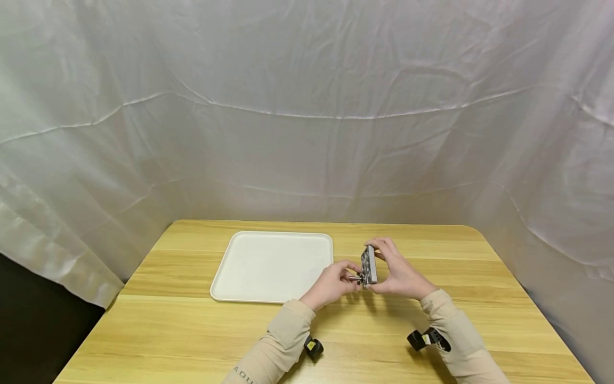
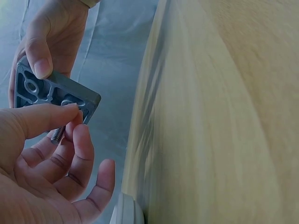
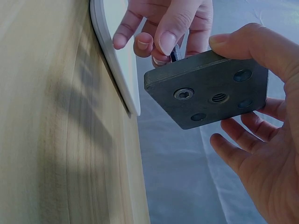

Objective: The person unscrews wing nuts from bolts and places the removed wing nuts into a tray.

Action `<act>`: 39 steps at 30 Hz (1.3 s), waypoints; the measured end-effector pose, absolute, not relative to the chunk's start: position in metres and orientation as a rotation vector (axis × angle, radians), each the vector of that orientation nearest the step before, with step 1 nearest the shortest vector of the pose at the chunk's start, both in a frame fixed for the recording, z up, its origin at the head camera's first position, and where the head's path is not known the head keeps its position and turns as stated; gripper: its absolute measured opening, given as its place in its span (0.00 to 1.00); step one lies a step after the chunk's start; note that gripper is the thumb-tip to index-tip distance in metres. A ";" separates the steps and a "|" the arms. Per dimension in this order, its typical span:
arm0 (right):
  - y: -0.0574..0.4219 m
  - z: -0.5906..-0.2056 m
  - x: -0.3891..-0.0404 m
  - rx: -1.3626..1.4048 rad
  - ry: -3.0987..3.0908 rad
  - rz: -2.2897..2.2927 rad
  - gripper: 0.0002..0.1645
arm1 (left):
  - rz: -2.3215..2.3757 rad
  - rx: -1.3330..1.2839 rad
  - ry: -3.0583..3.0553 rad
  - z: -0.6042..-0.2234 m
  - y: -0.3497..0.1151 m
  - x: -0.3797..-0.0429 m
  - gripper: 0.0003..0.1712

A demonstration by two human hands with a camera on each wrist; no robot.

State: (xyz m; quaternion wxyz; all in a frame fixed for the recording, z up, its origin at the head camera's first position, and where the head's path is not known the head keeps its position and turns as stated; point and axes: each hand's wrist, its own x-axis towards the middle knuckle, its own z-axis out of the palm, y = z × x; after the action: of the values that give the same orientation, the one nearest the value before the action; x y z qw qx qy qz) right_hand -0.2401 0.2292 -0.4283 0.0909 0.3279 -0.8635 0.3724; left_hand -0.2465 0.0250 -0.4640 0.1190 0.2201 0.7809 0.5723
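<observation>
My right hand [image 1: 400,273] holds a square grey metal plate [image 3: 210,109] by its edges, upright above the table. One face is flat with several holes, one of them threaded; the other, seen in the left wrist view, is ribbed. A socket-head screw [image 3: 184,94] sits in a corner hole, its head at the flat face. Its threaded end [image 2: 57,135] sticks out of the ribbed side. There my left hand [image 1: 332,282] pinches the screw between thumb and fingertips, the little finger held away. Whether a nut lies under those fingertips, I cannot tell.
A white rectangular tray [image 1: 273,266] lies on the wooden table [image 1: 192,341], left of the hands. Pale curtains [image 1: 307,149] hang behind the table and along its sides. Black wrist cameras are strapped to both wrists, the left one [image 1: 314,348] hanging close above the tabletop.
</observation>
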 end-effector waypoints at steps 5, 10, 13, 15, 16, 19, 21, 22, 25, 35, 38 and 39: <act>0.223 -0.417 -0.232 0.980 -2.564 1.116 0.55 | 1.651 0.626 2.317 -0.464 0.025 -0.246 0.16; 0.217 -0.400 -0.221 0.996 -2.558 1.131 0.52 | 1.640 0.592 2.329 -0.464 0.026 -0.246 0.14; 0.215 -0.398 -0.219 0.998 -2.550 1.133 0.52 | 1.628 0.597 2.343 -0.464 0.026 -0.246 0.13; 0.215 -0.398 -0.219 0.998 -2.546 1.133 0.52 | 1.622 0.603 2.355 -0.464 0.026 -0.246 0.12; 0.216 -0.399 -0.219 0.998 -2.546 1.133 0.52 | 1.614 0.609 2.362 -0.464 0.026 -0.246 0.11; 0.216 -0.401 -0.221 1.002 -2.545 1.132 0.52 | 1.602 0.614 2.375 -0.465 0.027 -0.246 0.10; 0.216 -0.401 -0.221 1.009 -2.540 1.126 0.52 | 1.595 0.623 2.383 -0.465 0.026 -0.246 0.09; 0.216 -0.400 -0.221 1.013 -2.539 1.121 0.52 | 1.589 0.624 2.385 -0.465 0.026 -0.246 0.09; 0.216 -0.398 -0.219 1.023 -2.535 1.101 0.52 | 1.588 0.624 2.385 -0.464 0.026 -0.246 0.10; 0.215 -0.396 -0.218 1.026 -2.534 1.078 0.52 | 1.605 0.605 2.363 -0.464 0.026 -0.246 0.11; 0.215 -0.396 -0.218 1.019 -2.543 1.077 0.52 | 1.625 0.590 2.339 -0.464 0.027 -0.245 0.13; 0.215 -0.396 -0.217 1.018 -2.545 1.077 0.52 | 1.631 0.584 2.334 -0.463 0.027 -0.245 0.14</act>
State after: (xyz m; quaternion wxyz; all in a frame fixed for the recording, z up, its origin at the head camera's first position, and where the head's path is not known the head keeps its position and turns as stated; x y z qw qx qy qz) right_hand -0.2175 0.2147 -0.3961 0.0983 0.3439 -0.8601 0.3638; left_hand -0.2454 0.0266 -0.4635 0.1173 0.1994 0.7974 0.5574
